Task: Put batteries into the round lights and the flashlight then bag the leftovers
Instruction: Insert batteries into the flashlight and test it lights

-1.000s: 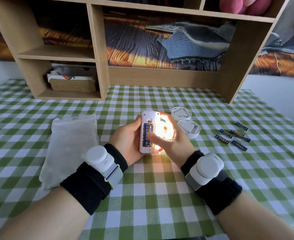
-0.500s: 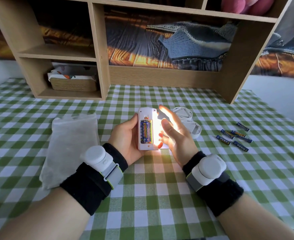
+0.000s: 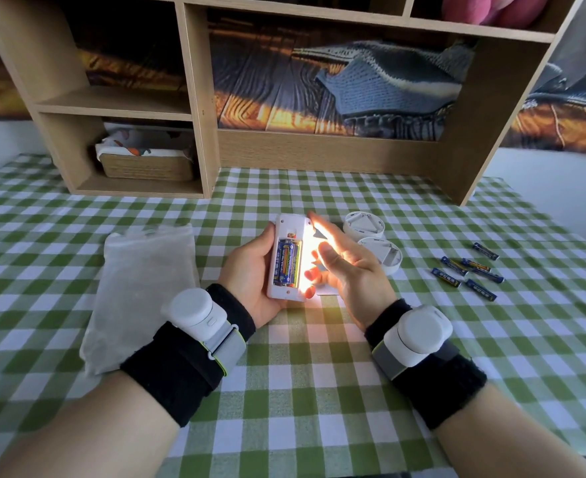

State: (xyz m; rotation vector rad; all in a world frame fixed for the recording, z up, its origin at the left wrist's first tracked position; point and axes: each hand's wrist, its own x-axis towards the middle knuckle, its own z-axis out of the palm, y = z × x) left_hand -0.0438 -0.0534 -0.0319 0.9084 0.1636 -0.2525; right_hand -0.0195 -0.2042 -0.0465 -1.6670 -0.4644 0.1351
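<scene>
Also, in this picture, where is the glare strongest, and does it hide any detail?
In the head view, the lit flashlight held by the left hand blows out its right edge and washes the right hand fingers to near white; detail there is lost. A warm glow spills on the tablecloth below. The wide lens bends the shelf edges. The batteries stay sharp.

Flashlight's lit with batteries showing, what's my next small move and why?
Probably pick up the cover and close the compartment: the flashlight in your left hand shines with batteries seated but exposed, and your right hand is open beside it.
</scene>
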